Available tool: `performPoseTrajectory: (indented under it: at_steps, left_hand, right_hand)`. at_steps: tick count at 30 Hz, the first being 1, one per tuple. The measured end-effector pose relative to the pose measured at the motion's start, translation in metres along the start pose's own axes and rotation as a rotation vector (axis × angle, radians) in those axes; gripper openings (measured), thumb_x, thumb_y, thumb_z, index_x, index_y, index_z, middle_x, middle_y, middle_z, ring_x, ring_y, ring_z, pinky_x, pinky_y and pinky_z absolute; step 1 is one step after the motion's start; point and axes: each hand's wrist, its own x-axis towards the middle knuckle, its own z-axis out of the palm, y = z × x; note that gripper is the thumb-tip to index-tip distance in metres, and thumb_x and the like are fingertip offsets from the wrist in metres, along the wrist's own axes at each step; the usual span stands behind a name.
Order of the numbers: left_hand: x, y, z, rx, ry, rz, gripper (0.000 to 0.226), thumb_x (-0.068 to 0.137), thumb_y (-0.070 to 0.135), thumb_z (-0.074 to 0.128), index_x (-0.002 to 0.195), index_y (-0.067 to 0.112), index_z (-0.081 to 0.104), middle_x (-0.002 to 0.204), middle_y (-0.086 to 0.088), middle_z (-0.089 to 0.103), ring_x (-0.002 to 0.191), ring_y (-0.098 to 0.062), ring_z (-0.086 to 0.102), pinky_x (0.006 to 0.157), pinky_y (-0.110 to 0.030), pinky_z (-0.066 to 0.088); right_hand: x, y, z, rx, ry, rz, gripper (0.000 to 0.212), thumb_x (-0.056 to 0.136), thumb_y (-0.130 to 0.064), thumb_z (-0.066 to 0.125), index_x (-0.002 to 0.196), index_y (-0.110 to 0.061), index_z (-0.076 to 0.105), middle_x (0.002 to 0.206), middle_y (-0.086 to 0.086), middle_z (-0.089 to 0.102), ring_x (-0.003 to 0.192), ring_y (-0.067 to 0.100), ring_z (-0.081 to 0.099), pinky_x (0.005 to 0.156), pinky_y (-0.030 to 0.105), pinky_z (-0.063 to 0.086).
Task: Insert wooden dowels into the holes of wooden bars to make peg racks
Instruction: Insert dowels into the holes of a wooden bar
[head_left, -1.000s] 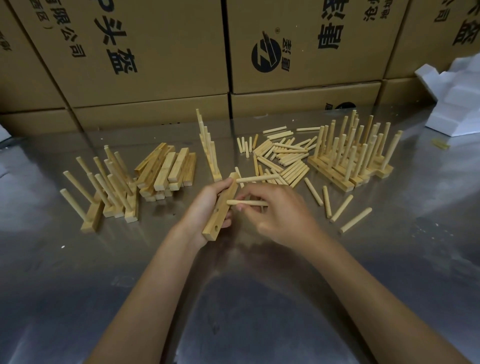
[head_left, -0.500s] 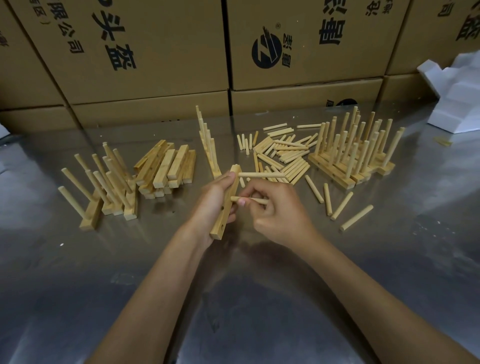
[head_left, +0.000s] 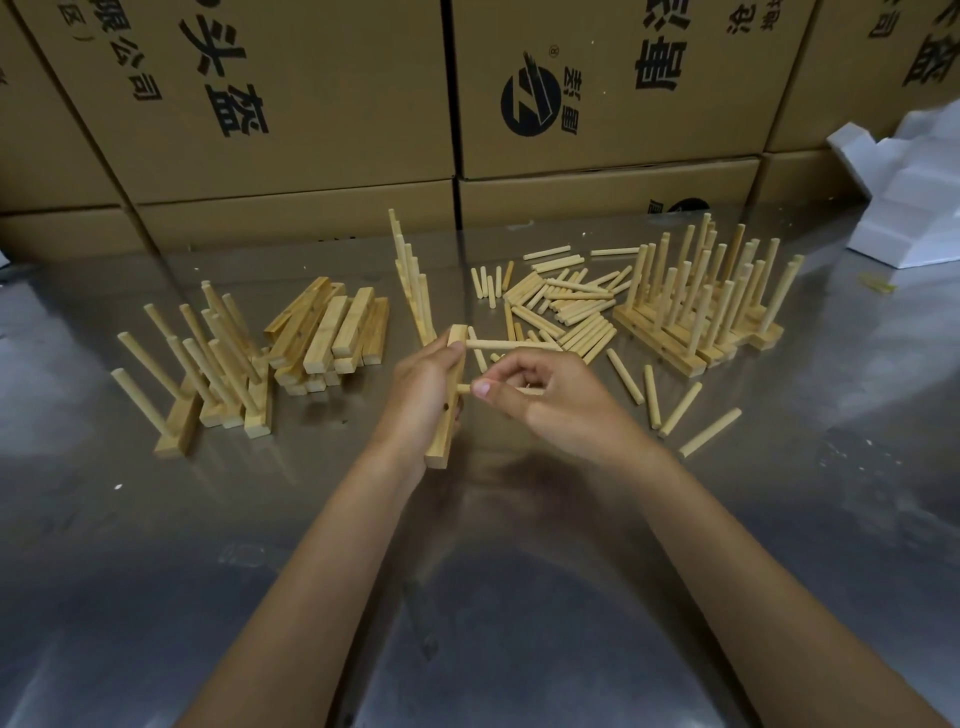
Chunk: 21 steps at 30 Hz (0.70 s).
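Just above the steel table, the left hand grips a pale wooden bar, square-edged and held end-on, with a dark hole showing low on its side. One dowel already juts from its upper end. The right hand pinches a second dowel, its tip touching the bar's middle. Loose dowels lie beyond, blank bars to the left, and finished racks to the right.

Stacked brown cardboard cartons with black printed characters along the back — fronted by a shiny, scuffed metal tabletop catching soft reflections; white foam blocks at far right.
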Motion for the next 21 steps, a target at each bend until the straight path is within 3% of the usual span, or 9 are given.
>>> performPoseTrajectory:
  at_steps: [1, 3, 5, 8, 11, 14, 21]
  left_hand:
    - [0.002, -0.002, -0.001, 0.014, 0.012, -0.005, 0.036, 0.103, 0.033, 0.049, 0.138, 0.028, 0.058, 0.130, -0.017, 0.063, 0.085, -0.020, 0.055, 0.060, -0.029, 0.042]
    - [0.008, -0.004, -0.006, 0.009, 0.047, -0.035, 0.035, 0.104, 0.033, 0.048, 0.136, 0.024, 0.060, 0.136, -0.021, 0.058, 0.086, -0.024, 0.053, 0.058, -0.029, 0.042]
    - [0.015, -0.006, -0.012, -0.005, 0.075, -0.061, 0.035, 0.104, 0.032, 0.047, 0.134, 0.022, 0.061, 0.121, -0.021, 0.061, 0.086, -0.024, 0.052, 0.057, -0.029, 0.042]
    - [0.021, -0.008, -0.017, -0.014, 0.082, -0.071, 0.034, 0.103, 0.032, 0.048, 0.132, 0.020, 0.062, 0.101, -0.008, 0.053, 0.089, -0.026, 0.051, 0.057, -0.030, 0.040]
    - [0.022, -0.010, -0.014, -0.018, 0.068, -0.077, 0.033, 0.103, 0.031, 0.049, 0.131, 0.020, 0.063, 0.086, -0.004, 0.053, 0.077, -0.023, 0.051, 0.055, -0.029, 0.040]
    - [0.019, -0.010, -0.011, -0.022, 0.069, -0.081, 0.033, 0.102, 0.030, 0.051, 0.132, 0.023, 0.063, 0.075, -0.002, 0.051, 0.064, -0.018, 0.049, 0.052, -0.029, 0.041]
    - [0.016, -0.008, -0.013, -0.088, 0.065, -0.144, 0.030, 0.100, 0.032, 0.054, 0.127, 0.022, 0.065, 0.081, -0.004, 0.051, 0.067, -0.017, 0.049, 0.052, -0.028, 0.043]
  right_hand:
    - [0.000, -0.001, -0.009, -0.045, -0.028, 0.017, 0.020, 0.089, -0.037, 0.071, 0.091, -0.018, 0.074, 0.086, 0.004, 0.071, 0.082, 0.010, 0.063, 0.078, 0.030, 0.048]
    - [-0.001, 0.003, -0.032, -0.168, 0.026, 0.038, 0.027, 0.092, -0.046, 0.063, 0.089, -0.021, 0.075, 0.088, -0.001, 0.072, 0.086, 0.012, 0.063, 0.076, 0.027, 0.046]
    - [-0.001, 0.009, -0.061, -0.367, 0.248, 0.095, 0.028, 0.096, -0.038, 0.055, 0.087, -0.020, 0.075, 0.090, 0.000, 0.073, 0.089, 0.019, 0.065, 0.079, 0.032, 0.050]
    - [-0.005, 0.023, -0.095, -0.645, 0.509, 0.332, 0.026, 0.092, -0.027, 0.052, 0.072, -0.019, 0.067, 0.076, 0.000, 0.067, 0.081, 0.028, 0.062, 0.073, 0.036, 0.047]
    - [-0.004, 0.035, -0.101, -0.747, 0.435, 0.543, 0.024, 0.089, -0.038, 0.059, 0.077, -0.019, 0.068, 0.084, 0.005, 0.068, 0.084, 0.029, 0.061, 0.080, 0.038, 0.049]
    - [0.000, 0.038, -0.092, -0.696, 0.333, 0.624, 0.033, 0.084, -0.051, 0.070, 0.085, -0.018, 0.068, 0.081, 0.003, 0.068, 0.078, 0.023, 0.063, 0.074, 0.034, 0.048]
    - [0.005, 0.034, -0.080, -0.716, 0.246, 0.597, 0.021, 0.084, -0.033, 0.069, 0.083, -0.012, 0.066, 0.085, 0.006, 0.066, 0.087, 0.029, 0.064, 0.080, 0.039, 0.054]
